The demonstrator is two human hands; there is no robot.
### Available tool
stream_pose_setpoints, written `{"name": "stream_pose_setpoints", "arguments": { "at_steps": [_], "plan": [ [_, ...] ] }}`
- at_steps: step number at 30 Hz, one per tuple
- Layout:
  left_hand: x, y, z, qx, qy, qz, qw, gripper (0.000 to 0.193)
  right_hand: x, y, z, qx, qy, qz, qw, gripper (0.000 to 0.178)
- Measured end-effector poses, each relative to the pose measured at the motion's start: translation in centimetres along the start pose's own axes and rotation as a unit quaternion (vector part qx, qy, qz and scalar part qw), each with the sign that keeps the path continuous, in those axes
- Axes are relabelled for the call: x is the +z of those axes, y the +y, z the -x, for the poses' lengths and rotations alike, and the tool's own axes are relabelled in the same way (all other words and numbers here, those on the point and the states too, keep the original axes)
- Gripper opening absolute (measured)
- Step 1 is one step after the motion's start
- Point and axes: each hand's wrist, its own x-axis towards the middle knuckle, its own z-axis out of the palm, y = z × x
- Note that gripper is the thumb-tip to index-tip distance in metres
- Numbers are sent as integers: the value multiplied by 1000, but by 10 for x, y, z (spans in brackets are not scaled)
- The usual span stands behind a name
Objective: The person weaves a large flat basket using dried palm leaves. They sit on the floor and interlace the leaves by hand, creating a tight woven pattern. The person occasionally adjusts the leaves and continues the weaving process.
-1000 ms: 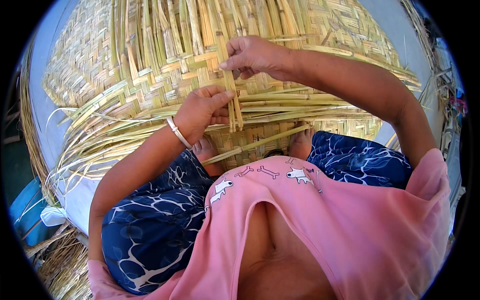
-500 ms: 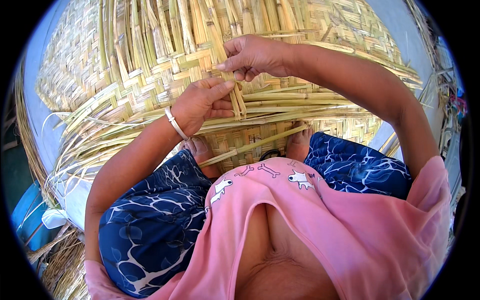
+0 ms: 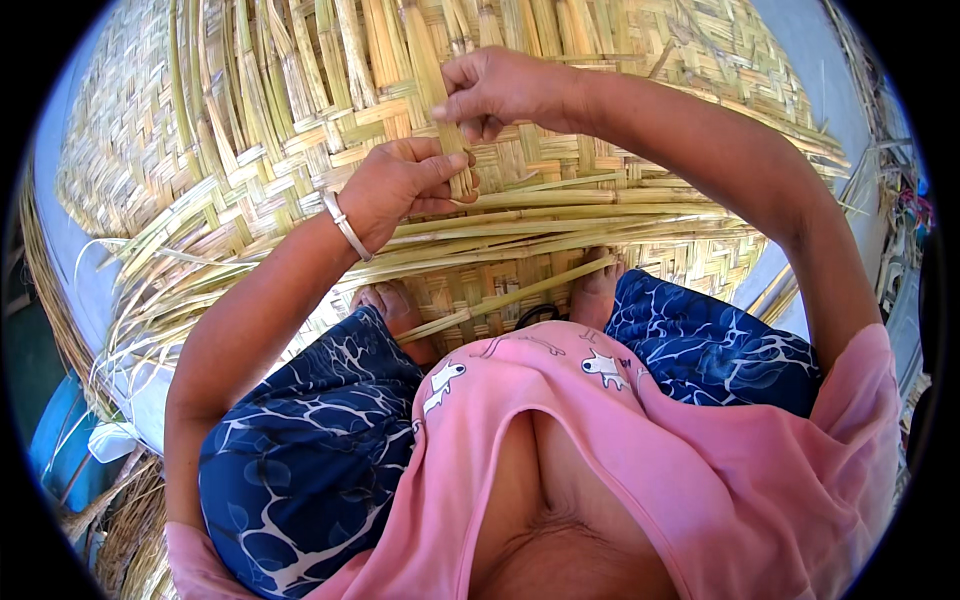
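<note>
A flat, pale yellow-green cane strip [image 3: 425, 70] runs down toward me over a partly woven cane mat [image 3: 130, 150]. My left hand [image 3: 395, 185], a pale bangle on its wrist, pinches the strip's near end between thumb and fingers. Just above and to the right, my right hand [image 3: 500, 92] has its thumb and fingers closed on the strip's right edge. Its fingertips are partly hidden. Under and around the hands is a woven band, with long unwoven strips [image 3: 285, 50] standing out on its far side.
A bundle of loose long strips [image 3: 600, 222] lies crosswise between the hands and my feet [image 3: 392, 302]. One single strip [image 3: 510, 293] slants between the feet. At the far left lie a blue object [image 3: 62, 435] and a heap of dry stalks [image 3: 135, 545].
Both hands have shifted slightly away from me. The strip's near end, which hung below the left hand, is now drawn up and looks curled at the left fingertips.
</note>
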Motion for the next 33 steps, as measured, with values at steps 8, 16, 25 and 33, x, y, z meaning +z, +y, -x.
{"name": "stream_pose_setpoints", "arguments": {
  "at_steps": [8,16,25,33],
  "plan": [
    [-3,0,-19,10,-3,-27,1000,29,-9,12,-8,30,-14,-9,999,21],
    [-30,-15,-60,117,68,-219,966,37,-54,30,-40,-40,95,76,992,24],
    [-30,-9,-67,162,116,-369,908,42,-54,31,-49,-92,125,100,983,25],
    [-36,-9,-72,225,113,-456,854,44,-55,34,-60,-108,164,125,972,28]
  ]
}}
